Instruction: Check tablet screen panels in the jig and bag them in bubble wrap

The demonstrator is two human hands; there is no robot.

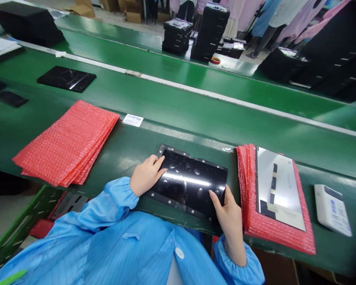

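Observation:
A glossy black display panel [190, 184] lies before me over a dark frame with screw holes [169, 201]. My left hand [147, 174] grips the panel's left edge, thumb on top. At the opposite edge my right hand [227, 208] holds it the same way, thumb on the face and fingers along the side. Bubble-like marks and a bright light reflection show on the panel. To the right, another panel [280, 186], silver back up with a dark flex strip, rests on a stack of red bubble-wrap bags [307, 237].
More red bubble-wrap bags [68, 142] are piled at left, beside a white label [133, 120]. A black tablet-like panel [67, 78] lies farther back. At far right sits a white device [332, 209]. Black stacked trays [210, 31] stand across the green bench [166, 99]; people are beyond.

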